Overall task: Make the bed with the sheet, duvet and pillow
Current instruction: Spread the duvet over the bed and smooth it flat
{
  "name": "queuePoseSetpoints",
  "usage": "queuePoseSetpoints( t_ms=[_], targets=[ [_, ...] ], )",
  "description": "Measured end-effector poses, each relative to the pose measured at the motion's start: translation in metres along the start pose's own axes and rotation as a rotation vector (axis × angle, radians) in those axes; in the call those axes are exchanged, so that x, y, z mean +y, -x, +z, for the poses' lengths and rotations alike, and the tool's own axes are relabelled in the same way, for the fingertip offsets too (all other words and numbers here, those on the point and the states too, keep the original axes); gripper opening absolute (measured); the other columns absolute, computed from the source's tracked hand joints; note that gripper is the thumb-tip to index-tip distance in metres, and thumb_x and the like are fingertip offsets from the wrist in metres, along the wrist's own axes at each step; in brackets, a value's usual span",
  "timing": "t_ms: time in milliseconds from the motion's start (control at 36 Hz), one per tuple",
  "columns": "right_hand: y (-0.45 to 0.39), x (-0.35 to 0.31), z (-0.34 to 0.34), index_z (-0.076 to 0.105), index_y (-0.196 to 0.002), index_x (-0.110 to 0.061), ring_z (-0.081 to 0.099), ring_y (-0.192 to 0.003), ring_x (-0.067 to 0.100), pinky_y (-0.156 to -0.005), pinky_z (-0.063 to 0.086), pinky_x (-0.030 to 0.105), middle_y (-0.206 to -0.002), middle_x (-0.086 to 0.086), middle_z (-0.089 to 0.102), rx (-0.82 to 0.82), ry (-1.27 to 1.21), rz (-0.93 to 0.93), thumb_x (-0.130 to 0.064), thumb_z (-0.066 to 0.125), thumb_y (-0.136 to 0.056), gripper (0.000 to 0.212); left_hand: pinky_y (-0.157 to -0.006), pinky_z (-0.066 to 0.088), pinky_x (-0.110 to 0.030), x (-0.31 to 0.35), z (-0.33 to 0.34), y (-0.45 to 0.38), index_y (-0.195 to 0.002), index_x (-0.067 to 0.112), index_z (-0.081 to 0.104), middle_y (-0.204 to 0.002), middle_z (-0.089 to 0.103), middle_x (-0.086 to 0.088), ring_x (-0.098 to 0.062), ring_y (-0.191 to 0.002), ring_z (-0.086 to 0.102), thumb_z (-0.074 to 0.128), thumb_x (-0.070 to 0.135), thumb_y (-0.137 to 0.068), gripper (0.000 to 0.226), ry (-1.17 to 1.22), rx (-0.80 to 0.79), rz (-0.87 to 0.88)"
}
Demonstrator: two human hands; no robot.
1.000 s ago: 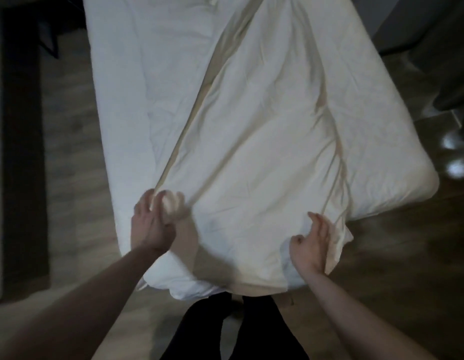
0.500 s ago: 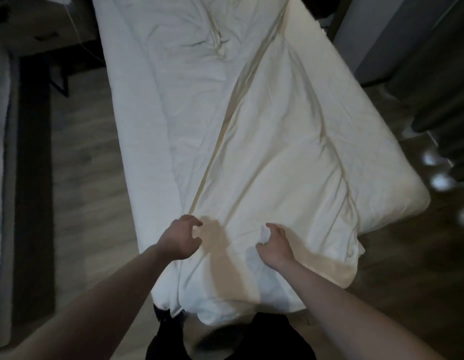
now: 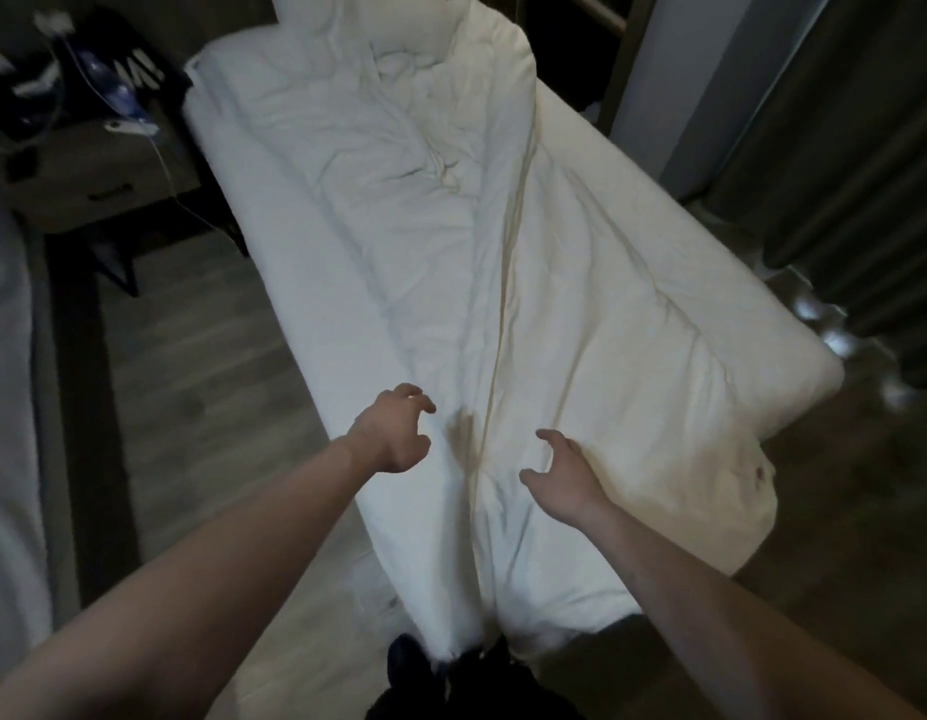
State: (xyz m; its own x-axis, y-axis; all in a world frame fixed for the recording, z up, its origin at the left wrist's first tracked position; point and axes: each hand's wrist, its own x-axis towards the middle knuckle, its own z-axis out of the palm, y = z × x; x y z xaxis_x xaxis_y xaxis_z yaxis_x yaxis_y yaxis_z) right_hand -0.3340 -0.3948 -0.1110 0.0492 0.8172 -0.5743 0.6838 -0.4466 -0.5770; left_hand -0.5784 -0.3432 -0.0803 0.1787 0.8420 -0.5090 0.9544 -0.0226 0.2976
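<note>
Dim room, soft blur; wide-angle bending at edges, dark corners

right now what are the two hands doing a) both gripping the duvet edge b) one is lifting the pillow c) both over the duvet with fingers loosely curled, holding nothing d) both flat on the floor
c: the left hand and right hand hang over the foot end of the duvet with fingers loosely curled and no cloth in them.
</note>
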Motion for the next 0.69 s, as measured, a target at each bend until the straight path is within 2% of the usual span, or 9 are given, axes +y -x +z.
queuePoseSetpoints(
  t_ms=[167, 278, 361, 556, 694],
  targets=[
    [0.014, -0.028, -0.001, 0.036, -0.146, -0.025, 0.053, -0.123, 0.020, -0.099, 0.047, 0.034, -0.149, 0.000, 0.036, 0.012, -0.009, -0.034, -0.026, 0.060, -0.087, 0.063, -0.104, 0.041, -0.036, 0.008, -0.015, 0.014, -0.141, 0.025, 0.046, -0.157, 0.025, 0.003, -0.023, -0.136, 0.033, 0.054, 0.021, -0.088, 0.054, -0.059, 0.020, 0.052],
    [0.023, -0.045, -0.002, 0.036, -0.146, -0.024, 0.047, -0.130, 0.020, -0.101, 0.042, 0.030, -0.151, 0.001, 0.035, 0.032, 0.000, -0.047, -0.026, 0.060, -0.088, 0.063, -0.105, 0.041, -0.037, 0.008, -0.028, 0.018, -0.142, 0.025, 0.045, -0.157, 0.024, 0.003, -0.023, -0.137, 0.033, 0.054, 0.021, -0.087, 0.055, -0.104, 0.017, 0.106],
    [0.024, -0.057, -0.001, 0.036, -0.146, -0.025, 0.046, -0.130, 0.020, -0.102, 0.042, 0.031, -0.150, 0.001, 0.036, 0.056, -0.007, -0.037, -0.028, 0.059, -0.088, 0.063, -0.105, 0.039, -0.035, 0.002, -0.042, 0.011, -0.143, 0.025, 0.044, -0.158, 0.022, 0.002, -0.023, -0.138, 0.031, 0.054, 0.022, -0.088, 0.056, -0.153, 0.007, 0.153],
    [0.004, -0.102, 0.014, 0.037, -0.145, -0.024, 0.043, -0.134, 0.021, -0.107, 0.037, 0.032, -0.149, 0.002, 0.040, 0.154, -0.046, 0.029, -0.029, 0.060, -0.087, 0.063, -0.107, 0.038, -0.039, -0.034, -0.089, -0.028, -0.144, 0.025, 0.043, -0.159, 0.021, 0.001, -0.024, -0.139, 0.030, 0.055, 0.023, -0.088, 0.057, -0.249, -0.016, 0.270],
    [-0.014, -0.144, 0.035, 0.039, -0.145, -0.019, 0.047, -0.131, 0.024, -0.102, 0.037, 0.031, -0.147, 0.008, 0.043, 0.230, -0.083, 0.100, -0.026, 0.063, -0.085, 0.065, -0.108, 0.037, -0.038, -0.073, -0.123, -0.061, -0.144, 0.025, 0.042, -0.159, 0.020, 0.001, -0.024, -0.140, 0.029, 0.056, 0.025, -0.087, 0.058, -0.289, -0.040, 0.374]
  ],
)
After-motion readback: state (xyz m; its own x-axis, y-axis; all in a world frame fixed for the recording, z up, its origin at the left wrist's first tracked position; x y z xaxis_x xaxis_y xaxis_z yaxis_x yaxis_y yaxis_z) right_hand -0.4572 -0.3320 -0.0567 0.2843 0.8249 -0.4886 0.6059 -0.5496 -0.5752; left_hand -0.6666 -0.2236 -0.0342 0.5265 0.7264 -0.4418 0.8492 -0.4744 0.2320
